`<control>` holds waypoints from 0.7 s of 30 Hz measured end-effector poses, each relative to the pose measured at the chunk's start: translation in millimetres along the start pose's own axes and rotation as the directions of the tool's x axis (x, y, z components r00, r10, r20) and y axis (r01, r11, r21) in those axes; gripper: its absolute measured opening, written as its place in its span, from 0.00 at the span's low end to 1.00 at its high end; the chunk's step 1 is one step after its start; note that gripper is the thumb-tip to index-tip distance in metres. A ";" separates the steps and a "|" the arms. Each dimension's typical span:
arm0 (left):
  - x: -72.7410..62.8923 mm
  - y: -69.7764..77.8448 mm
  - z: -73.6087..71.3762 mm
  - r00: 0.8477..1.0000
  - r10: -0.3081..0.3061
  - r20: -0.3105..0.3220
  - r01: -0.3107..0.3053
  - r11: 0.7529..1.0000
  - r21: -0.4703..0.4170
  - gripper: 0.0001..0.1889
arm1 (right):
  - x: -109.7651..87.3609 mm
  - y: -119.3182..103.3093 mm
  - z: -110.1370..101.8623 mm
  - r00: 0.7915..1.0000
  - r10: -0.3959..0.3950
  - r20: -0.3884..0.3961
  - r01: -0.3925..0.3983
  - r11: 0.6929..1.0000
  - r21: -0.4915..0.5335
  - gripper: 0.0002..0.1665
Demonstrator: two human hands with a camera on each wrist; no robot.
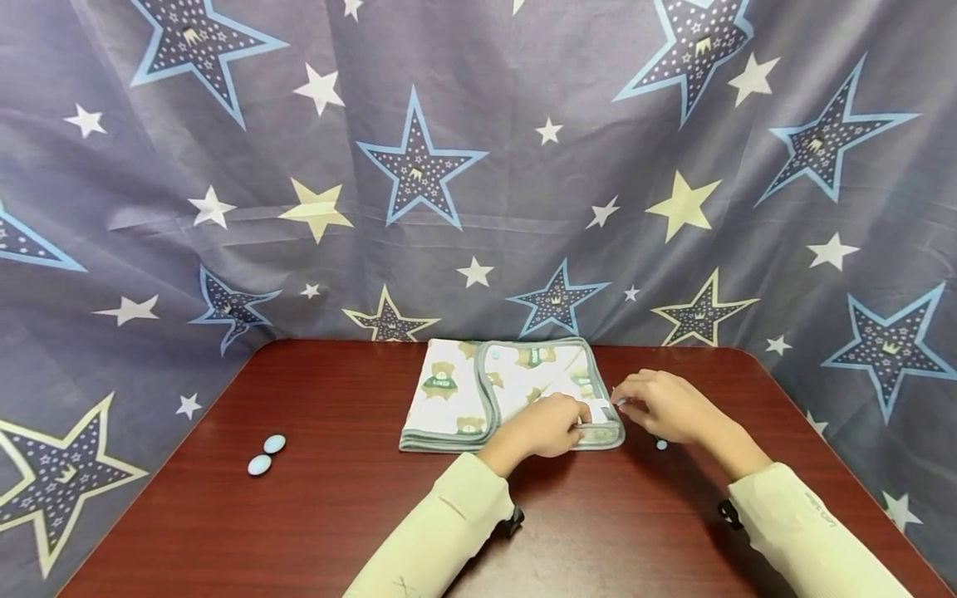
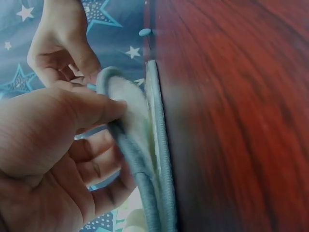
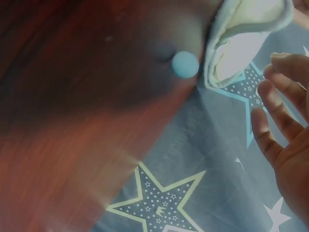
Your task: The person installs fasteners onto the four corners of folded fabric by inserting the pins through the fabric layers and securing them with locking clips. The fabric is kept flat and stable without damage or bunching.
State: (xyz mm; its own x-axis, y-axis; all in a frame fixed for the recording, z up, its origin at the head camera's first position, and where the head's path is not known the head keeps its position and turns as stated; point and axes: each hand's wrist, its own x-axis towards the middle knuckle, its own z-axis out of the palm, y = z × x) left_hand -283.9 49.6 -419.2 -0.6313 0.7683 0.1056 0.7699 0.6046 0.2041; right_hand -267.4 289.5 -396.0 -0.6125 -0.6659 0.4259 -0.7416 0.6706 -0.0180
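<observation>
A folded blanket with a bear print and grey-green binding lies toward the back of the table. My left hand is at its front right corner. In the left wrist view, the thumb and fingers of the left hand pinch the bound edge of the blanket, lifting the upper layer off the one below. Just right of that corner, my right hand pinches a small light-blue button, mostly hidden by the fingers. Its other fingers are loosely bent in the right wrist view.
Another light-blue round button is on the table below my right hand. Two more light-blue buttons lie together at the left of the brown table. A grey star-patterned curtain hangs right behind the table's back edge.
</observation>
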 end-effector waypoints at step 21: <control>1.6 -13.9 -15.9 0.953 -0.192 -0.233 0.114 0.944 -0.311 0.07 | 11.4 -12.8 -16.2 0.998 0.032 -0.055 -0.015 0.961 0.277 0.21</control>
State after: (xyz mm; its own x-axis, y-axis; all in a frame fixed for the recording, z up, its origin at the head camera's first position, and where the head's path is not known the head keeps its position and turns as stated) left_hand -297.0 39.1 -406.4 -0.7712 0.5675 0.2885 0.6257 0.5925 0.5074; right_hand -260.5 278.7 -376.3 -0.6198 -0.6252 0.4743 -0.7789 0.5641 -0.2742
